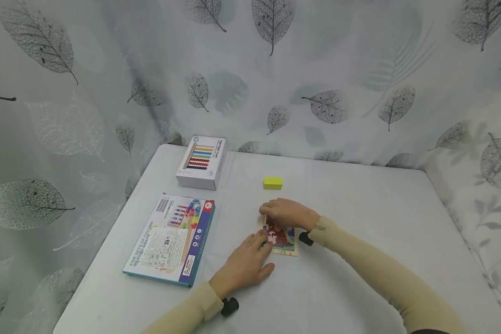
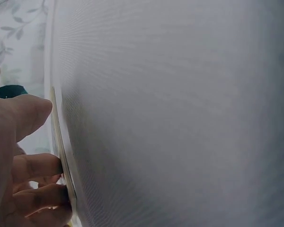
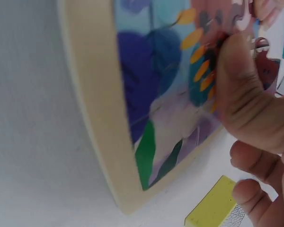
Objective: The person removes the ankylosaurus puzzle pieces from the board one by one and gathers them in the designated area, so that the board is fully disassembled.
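A small wooden picture puzzle (image 1: 285, 240) with a pale frame lies flat on the white table, printed in red, blue and purple. My right hand (image 1: 290, 213) reaches over its far left part. In the right wrist view its thumb (image 3: 239, 71) is bent over a reddish puzzle piece (image 3: 266, 71) with a printed mouth, which sticks out past the thumb; the fingertip contact behind is hidden. My left hand (image 1: 246, 262) lies with fingers extended, fingertips touching the puzzle's left edge. In the left wrist view the fingers (image 2: 38, 168) meet the board's thin side.
Beyond the puzzle sits a yellow block (image 1: 272, 183). On the left lie a flat bead-set box (image 1: 167, 246) and, farther back, a white box (image 1: 200, 162) picturing coloured bead rows. A leaf-patterned curtain (image 1: 242, 93) hangs behind the table (image 1: 359, 269).
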`<state>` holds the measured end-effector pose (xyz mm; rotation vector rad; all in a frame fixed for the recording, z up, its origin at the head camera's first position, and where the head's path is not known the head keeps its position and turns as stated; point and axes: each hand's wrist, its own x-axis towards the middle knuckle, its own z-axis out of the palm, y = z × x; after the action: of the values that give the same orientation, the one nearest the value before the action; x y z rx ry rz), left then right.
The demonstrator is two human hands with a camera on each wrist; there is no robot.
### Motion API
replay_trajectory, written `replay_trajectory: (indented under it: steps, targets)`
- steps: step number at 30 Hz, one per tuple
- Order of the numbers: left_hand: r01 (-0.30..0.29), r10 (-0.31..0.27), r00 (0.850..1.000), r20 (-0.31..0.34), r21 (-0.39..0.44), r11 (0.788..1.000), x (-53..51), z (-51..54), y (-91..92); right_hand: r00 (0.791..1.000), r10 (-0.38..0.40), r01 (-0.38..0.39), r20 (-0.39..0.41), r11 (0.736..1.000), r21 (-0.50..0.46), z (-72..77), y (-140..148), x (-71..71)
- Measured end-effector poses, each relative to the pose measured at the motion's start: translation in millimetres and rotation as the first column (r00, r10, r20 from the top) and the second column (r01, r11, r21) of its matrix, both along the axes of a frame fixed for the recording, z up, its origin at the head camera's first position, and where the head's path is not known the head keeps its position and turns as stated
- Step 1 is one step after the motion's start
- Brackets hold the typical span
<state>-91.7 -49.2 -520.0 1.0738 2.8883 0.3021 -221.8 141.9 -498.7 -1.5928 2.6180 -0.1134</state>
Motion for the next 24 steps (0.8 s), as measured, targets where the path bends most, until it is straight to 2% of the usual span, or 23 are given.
replay_trajectory:
  steps: [2, 7, 12, 18, 20, 24]
  targets:
    - [0.001, -0.001, 1.0, -0.006, 0.005, 1.0, -0.9, 0.0, 0.6, 1.0, -0.016, 0.015, 0.023, 1.0, 0.007, 1.9, 2, -1.2]
    - [0.016, -0.015, 0.999, -0.049, 0.005, 1.0, -4.1, 0.7, 2.5, 0.987, -0.076, 0.083, 0.145, 0.996, -0.04, 7.5, 10, -4.4]
    - [0.009, -0.01, 0.999, -0.048, -0.009, 1.0, -5.4, 2.6, 3.5, 0.956, -0.131, 0.158, 0.263, 0.984, -0.084, 9.8, 13, -6.8]
    - [0.005, -0.006, 1.0, -0.021, -0.024, 1.0, -4.0, 2.3, 2.7, 0.904, -0.156, 0.218, 0.398, 0.969, -0.115, 4.2, 13, -6.5]
    - [0.004, -0.005, 1.0, -0.014, -0.026, 1.0, -2.9, 2.4, 1.9, 0.896, -0.146, 0.218, 0.42, 0.967, -0.129, 1.5, 13, -6.0]
    - [0.005, -0.005, 1.0, -0.006, -0.021, 1.0, -0.9, 3.5, 0.9, 0.894, -0.131, 0.212, 0.428, 0.966, -0.146, -1.1, 13, -4.6]
